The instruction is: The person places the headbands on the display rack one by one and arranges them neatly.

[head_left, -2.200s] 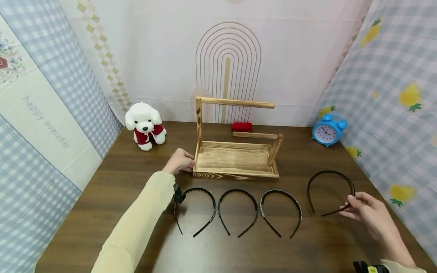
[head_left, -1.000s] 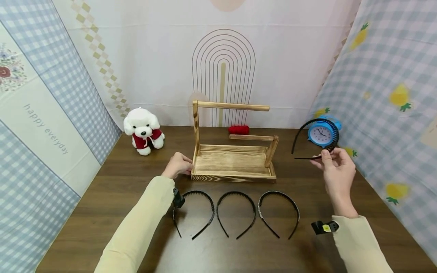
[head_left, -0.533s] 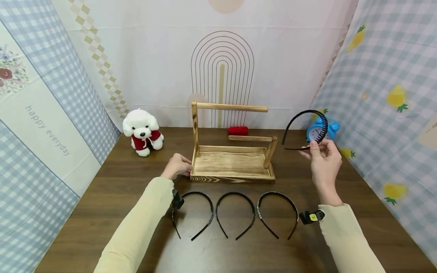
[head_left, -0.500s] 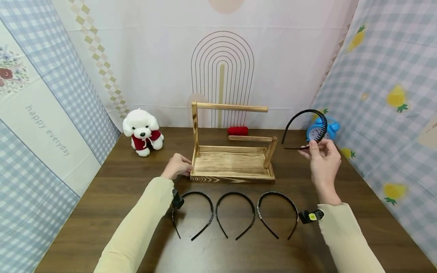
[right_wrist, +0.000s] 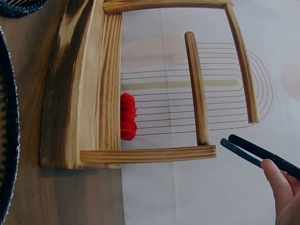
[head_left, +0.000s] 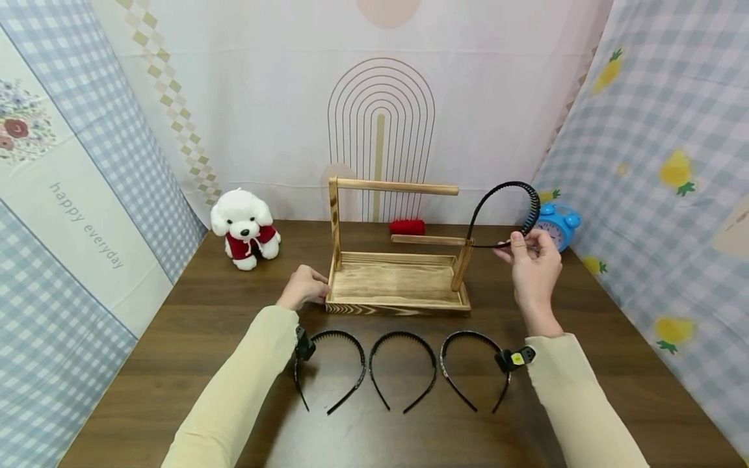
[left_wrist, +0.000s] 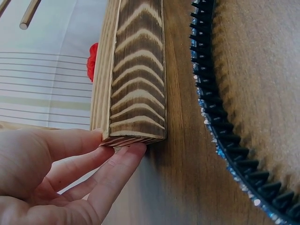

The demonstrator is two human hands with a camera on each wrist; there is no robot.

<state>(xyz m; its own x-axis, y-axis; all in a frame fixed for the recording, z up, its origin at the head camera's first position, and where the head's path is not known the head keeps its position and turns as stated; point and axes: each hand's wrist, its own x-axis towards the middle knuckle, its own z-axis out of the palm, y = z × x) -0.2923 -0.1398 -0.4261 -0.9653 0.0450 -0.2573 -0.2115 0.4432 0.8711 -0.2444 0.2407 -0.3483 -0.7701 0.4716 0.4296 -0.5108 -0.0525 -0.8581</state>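
Observation:
A wooden rack [head_left: 398, 310] has a tray base and two horizontal bars, a high one from the left post and a low one from the right post. My left hand [head_left: 302, 286] holds the tray's left end, fingertips on its rim and end wall. My right hand [head_left: 535, 266] pinches a black toothed headband [head_left: 488, 193] by one side, raised to the right of the rack. The headband's free ends [right_wrist: 241, 152] point toward the rack, a small gap from the low bar [right_wrist: 197, 89] in the right wrist view. Both bars are bare.
Three more headbands lie in a row before the rack: left [head_left: 336, 333], middle [head_left: 402, 335] and right [head_left: 468, 333]. A white plush dog [head_left: 242, 224] sits back left, a blue alarm clock [head_left: 563, 224] back right. Behind the rack lies a red yarn bundle [head_left: 407, 227].
My right hand has lifted the headband from the table's right side, carrying it up and leftward past the clock toward the rack. My left hand keeps its hold on the tray end.

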